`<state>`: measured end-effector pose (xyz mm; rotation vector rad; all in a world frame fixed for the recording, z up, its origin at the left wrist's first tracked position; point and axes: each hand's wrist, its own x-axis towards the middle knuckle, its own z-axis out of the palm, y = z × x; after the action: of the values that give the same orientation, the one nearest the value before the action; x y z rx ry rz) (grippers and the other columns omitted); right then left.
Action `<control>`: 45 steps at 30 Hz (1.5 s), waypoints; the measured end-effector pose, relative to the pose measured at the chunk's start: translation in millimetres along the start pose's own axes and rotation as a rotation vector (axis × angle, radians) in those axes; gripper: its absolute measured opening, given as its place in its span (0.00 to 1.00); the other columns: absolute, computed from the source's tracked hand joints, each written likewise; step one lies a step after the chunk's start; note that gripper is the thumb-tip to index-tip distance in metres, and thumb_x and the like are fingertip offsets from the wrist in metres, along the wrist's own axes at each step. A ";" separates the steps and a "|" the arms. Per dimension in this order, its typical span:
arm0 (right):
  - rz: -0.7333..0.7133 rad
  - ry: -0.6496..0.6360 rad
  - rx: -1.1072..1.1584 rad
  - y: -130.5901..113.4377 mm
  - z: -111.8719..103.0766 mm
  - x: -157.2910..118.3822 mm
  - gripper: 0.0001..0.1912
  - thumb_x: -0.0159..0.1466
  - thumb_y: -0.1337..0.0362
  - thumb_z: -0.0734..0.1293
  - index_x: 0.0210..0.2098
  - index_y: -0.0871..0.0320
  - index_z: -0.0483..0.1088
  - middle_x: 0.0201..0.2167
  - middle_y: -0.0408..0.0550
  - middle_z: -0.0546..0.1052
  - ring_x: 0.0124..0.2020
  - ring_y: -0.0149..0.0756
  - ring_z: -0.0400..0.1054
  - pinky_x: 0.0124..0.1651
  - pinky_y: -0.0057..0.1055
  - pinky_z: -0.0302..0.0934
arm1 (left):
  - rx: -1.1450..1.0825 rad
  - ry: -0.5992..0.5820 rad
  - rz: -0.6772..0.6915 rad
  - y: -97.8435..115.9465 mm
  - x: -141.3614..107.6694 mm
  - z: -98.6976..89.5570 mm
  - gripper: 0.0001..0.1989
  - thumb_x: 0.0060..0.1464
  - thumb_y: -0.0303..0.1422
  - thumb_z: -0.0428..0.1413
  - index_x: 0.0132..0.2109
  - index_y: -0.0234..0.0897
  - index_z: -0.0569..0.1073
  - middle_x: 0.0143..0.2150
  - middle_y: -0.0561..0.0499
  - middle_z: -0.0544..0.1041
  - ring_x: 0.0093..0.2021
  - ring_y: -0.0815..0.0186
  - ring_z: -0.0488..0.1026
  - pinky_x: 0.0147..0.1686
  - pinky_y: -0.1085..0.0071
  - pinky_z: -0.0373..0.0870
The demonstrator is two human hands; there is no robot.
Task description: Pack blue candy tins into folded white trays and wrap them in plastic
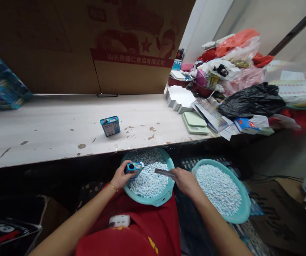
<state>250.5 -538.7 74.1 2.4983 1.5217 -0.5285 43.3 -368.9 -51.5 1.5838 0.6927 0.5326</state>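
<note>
My left hand (120, 175) is wrapped round a small blue tin (135, 168) with a dark round opening on top, held over a teal basin (155, 201) of small pale pellets (149, 183). A few pellets lie at the tin's right end. A thin grey metal tool (164, 172) is in my right hand (184, 179), its tip above the pellets, right of the tin and apart from it. On the white table stands another blue tin (110, 126), upright.
A second teal basin (239, 211) of pellets sits at the right. On the table are a large carton (134, 78), white stacked cards (180, 97), a pale green scale (195, 122), a black bag (252, 101) and blue boxes (2, 81).
</note>
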 end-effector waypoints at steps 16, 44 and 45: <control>-0.019 0.133 0.690 -21.2 124.3 60.3 0.17 0.56 0.67 0.60 0.46 0.59 0.67 0.45 0.48 0.72 0.46 0.35 0.65 0.49 0.31 0.58 | -0.228 -0.031 -0.143 1.5 -5.4 1.6 0.24 0.41 0.35 0.58 0.46 0.39 0.60 0.39 0.51 0.69 0.41 0.64 0.68 0.45 0.64 0.64; -0.226 0.025 -0.116 -79.5 -45.4 -0.3 0.13 0.60 0.67 0.55 0.40 0.55 0.67 0.36 0.50 0.72 0.37 0.39 0.67 0.34 0.30 0.55 | 0.122 0.052 0.109 4.7 -12.5 8.2 0.20 0.41 0.25 0.54 0.45 0.38 0.67 0.44 0.48 0.70 0.45 0.61 0.66 0.49 0.64 0.60; -0.202 0.038 -0.074 -64.2 -40.7 -3.1 0.13 0.61 0.65 0.55 0.42 0.53 0.66 0.37 0.48 0.72 0.38 0.37 0.67 0.35 0.29 0.55 | 0.102 0.057 0.100 5.1 -14.1 5.2 0.19 0.41 0.25 0.54 0.45 0.38 0.67 0.44 0.49 0.70 0.45 0.61 0.66 0.49 0.64 0.60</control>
<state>201.0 -498.2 115.4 2.3270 1.7852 -0.4470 37.4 -382.7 -46.4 1.7113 0.6951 0.6259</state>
